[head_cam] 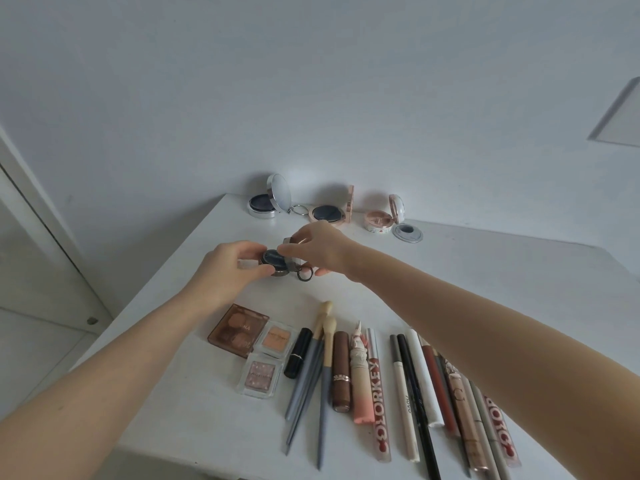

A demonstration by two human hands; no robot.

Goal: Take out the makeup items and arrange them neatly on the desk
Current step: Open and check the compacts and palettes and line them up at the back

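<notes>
**Small compact held over the white bench**

A white bench [194, 417] is seen against a plain pale wall [311, 81], with a pale floor [41, 334] to the left. Nearest the camera, a row of long items is laid out on the bench: two grey-handled brushes [308, 372], a brown tube [341, 372], a peach tube [360, 379], a clear tube marked COLORKEY [378, 393] and a fan of pencils and pens [426, 393]. Their long axes run roughly near-to-far, tips tilted slightly outward toward the near edge. A black lipstick [297, 353] lies left of the brushes, beside three flat palettes: a brown one [237, 330], an orange one [278, 339] and a pink glittery one [260, 375].

Farther out, a small round dark compact [275, 263] with a key ring [304, 273] is held above the bench middle. It is gripped by the left hand [228, 268] between thumb and fingers, while its opened lid is pinched by the right hand [315, 249].

At the far edge, three opened compacts are lined up near the wall: a silver one [266, 200], a rose-gold one [329, 211] and a patterned one [382, 220], with a loose round insert [408, 233] just beside the last.
</notes>
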